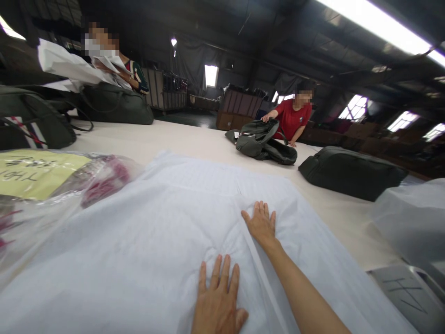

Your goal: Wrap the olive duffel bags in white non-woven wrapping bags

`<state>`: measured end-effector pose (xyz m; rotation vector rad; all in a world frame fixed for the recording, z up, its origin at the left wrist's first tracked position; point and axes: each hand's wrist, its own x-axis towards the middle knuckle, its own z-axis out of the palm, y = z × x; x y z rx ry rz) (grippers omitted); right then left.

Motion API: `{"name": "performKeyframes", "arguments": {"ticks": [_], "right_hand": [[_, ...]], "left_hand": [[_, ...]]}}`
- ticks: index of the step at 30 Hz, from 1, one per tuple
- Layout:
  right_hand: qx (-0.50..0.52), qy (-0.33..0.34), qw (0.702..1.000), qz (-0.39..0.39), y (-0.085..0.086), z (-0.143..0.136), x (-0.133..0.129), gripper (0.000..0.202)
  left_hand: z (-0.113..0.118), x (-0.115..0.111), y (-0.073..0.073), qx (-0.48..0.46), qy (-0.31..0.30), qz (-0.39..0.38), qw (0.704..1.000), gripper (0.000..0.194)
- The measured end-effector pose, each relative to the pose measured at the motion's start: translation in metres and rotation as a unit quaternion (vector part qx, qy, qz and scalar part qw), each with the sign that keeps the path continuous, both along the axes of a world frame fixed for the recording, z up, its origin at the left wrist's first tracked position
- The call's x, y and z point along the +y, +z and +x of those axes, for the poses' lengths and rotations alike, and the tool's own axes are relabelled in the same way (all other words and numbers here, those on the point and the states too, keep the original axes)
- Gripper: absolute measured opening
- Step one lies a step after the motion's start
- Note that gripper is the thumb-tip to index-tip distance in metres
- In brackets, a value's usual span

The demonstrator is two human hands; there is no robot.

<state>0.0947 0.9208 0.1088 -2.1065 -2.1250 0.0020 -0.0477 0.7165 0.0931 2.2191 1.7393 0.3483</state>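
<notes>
While left hand [219,299], right hand [261,223] lie fingers-apart on white sheet [139,241], clear bag [52,227] holds pink material [108,180].

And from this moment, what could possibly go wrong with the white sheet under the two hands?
The white sheet is wrinkled just ahead of the left hand, so pressing there might set the creases. A long fold runs beside the right hand and could be flattened in crooked. On the left, a clear plastic bag lies close beside the sheet; shifting the sheet that way might catch or push it.
</notes>
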Motion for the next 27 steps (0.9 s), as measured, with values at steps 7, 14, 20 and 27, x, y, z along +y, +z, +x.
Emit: {"name": "performKeyframes", "arguments": {"ticks": [7, 14, 20, 27], "right_hand": [[0.038, 0.238, 0.962, 0.131, -0.012, 0.003, 0.001, 0.059], [0.007, 0.177, 0.984, 0.023, 0.004, -0.003, -0.016, 0.055], [-0.015, 0.115, 0.99, 0.083, 0.001, -0.009, -0.031, 0.063], [0.048, 0.236, 0.946, 0.218, -0.021, 0.0, -0.028, 0.051]], "left_hand": [[-0.004, 0.0, 0.011, -0.008, 0.018, -0.058, 0.998, 0.07], [-0.008, 0.001, 0.023, -0.006, 0.015, -0.071, 0.997, 0.061], [-0.011, -0.004, 0.042, 0.045, 0.033, -0.058, 0.997, 0.052], [-0.013, -0.006, 0.059, 0.066, 0.044, -0.04, 0.996, 0.041]]}}
